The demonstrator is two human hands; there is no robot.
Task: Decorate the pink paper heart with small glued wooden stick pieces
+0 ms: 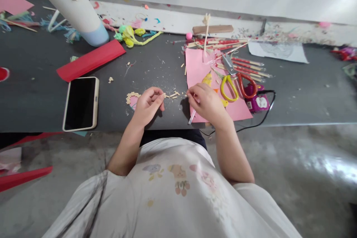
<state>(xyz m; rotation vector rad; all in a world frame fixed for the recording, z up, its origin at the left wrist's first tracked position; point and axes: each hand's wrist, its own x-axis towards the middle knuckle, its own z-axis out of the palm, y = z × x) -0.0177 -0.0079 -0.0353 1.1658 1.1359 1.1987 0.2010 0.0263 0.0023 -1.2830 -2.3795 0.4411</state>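
Observation:
My left hand is closed in a pinch on small pale wooden stick pieces, held just above the dark table. Beside its wrist side lies a pink heart-like shape edged with short wooden bits. Several loose cut stick pieces are scattered between the hands. My right hand is also closed, thumb and fingertips together over the pink paper's left edge; what it pinches is too small to make out. Partly hidden behind it is what looks like a yellow glue gun, with a clear stick below.
Scissors with yellow and red handles lie on pink paper, near red-wrapped stick bundles and a purple box by a black cable. At left are a phone, a red folded sheet and a white bottle.

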